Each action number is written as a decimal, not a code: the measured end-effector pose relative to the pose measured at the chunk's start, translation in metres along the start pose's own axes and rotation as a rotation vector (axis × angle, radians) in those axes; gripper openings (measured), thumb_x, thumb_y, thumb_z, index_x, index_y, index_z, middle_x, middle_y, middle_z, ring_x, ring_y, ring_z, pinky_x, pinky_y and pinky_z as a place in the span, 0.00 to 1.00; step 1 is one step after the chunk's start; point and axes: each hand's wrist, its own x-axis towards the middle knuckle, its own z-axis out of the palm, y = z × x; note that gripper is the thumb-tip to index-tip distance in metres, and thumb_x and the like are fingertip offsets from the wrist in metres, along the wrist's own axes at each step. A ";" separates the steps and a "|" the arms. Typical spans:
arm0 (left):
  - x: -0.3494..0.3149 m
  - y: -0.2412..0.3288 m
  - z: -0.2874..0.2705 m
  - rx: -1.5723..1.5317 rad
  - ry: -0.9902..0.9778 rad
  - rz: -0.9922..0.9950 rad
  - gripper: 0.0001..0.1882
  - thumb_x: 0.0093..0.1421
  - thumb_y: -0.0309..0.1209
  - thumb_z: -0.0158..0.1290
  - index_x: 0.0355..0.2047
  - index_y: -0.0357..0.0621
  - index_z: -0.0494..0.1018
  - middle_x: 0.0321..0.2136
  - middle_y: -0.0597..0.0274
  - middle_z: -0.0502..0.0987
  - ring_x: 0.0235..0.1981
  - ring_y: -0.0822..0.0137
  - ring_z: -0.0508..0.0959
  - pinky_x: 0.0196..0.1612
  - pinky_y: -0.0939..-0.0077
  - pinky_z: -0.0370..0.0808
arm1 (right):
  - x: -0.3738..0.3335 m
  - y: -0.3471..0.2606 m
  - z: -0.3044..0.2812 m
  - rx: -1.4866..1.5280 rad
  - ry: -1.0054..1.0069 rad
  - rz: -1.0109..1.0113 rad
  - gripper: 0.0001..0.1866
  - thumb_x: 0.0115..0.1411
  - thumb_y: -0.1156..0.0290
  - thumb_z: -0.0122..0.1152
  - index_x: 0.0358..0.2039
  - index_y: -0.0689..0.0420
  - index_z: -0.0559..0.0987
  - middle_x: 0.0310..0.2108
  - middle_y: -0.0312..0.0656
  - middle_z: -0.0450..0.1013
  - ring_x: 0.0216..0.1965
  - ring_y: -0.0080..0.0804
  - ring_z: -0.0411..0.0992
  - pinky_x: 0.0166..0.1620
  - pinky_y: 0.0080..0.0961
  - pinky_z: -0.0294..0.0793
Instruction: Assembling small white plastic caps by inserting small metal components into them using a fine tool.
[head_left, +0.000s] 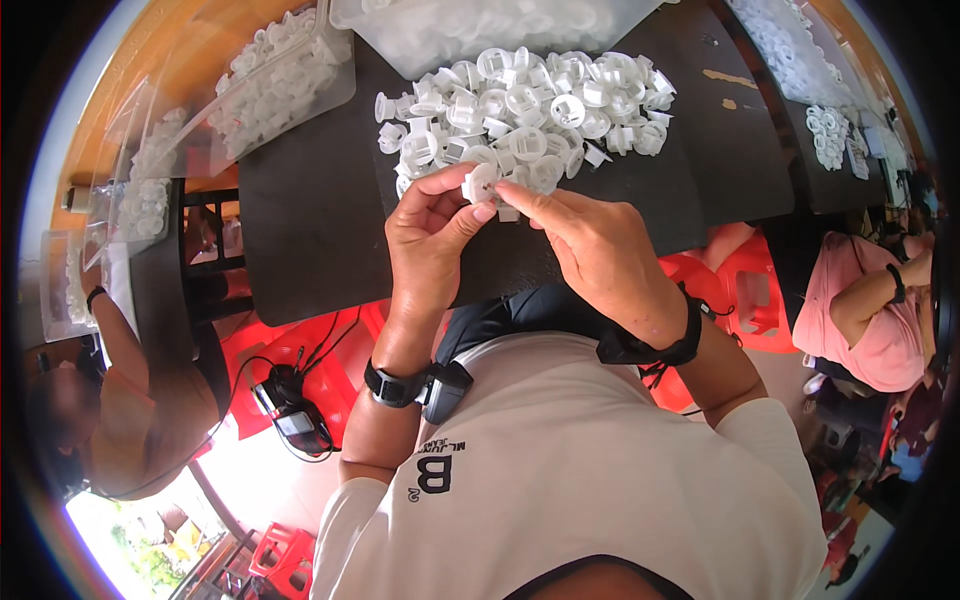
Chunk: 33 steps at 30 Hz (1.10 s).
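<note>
Lying at the table's far left: a clear plastic bag (285,75) bulging with small white parts. Standing at the far edge, top centre: a clear plastic tub (480,30), also holding white parts. Hanging down the left edge: more clear bags (140,180) of white pieces. Resting on the red stool below: a small dark device with a screen (297,425), too blurred to make out.

Your left hand (432,235) and right hand (600,255) meet fingertip to fingertip, forearms raised, both wrists wearing black bands.
</note>
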 end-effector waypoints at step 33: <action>-0.001 -0.001 0.003 0.015 0.024 0.027 0.17 0.55 0.15 0.60 0.45 0.35 0.74 0.45 0.57 0.77 0.45 0.69 0.77 0.50 0.74 0.77 | 0.000 -0.006 -0.003 0.002 -0.020 0.019 0.29 0.53 0.86 0.55 0.56 0.51 0.75 0.28 0.44 0.76 0.28 0.38 0.77 0.31 0.31 0.78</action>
